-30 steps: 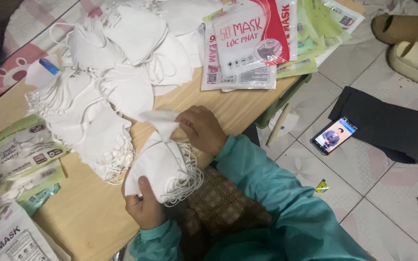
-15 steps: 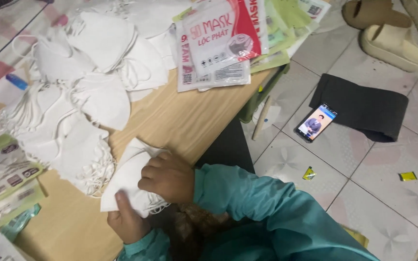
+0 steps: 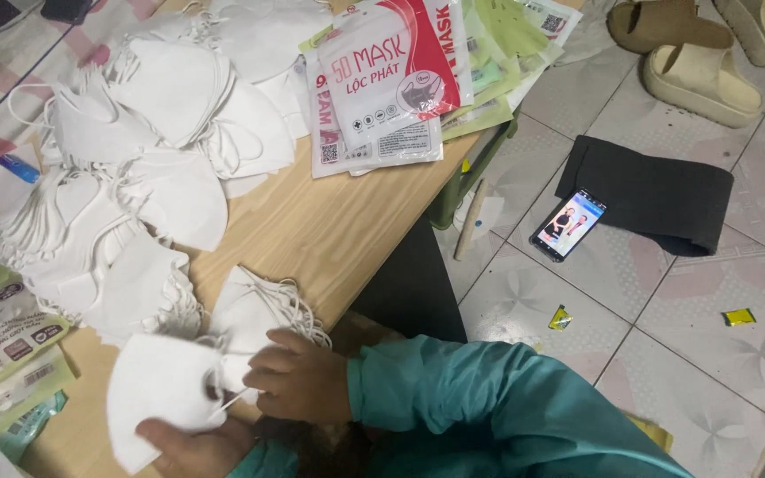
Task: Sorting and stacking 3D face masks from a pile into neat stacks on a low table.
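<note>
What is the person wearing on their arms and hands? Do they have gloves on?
No gloves. Both hands are bare: the left hand and the right hand show no rings or watch that I can make out. The right arm wears a long teal sleeve, loose and wrinkly, reaching to the wrist. A bit of the same teal shows near the left wrist.

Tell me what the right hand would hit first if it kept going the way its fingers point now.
The right hand points left, so it would likely meet the white mask gripped by the left hand first; depth is hard to judge.
</note>
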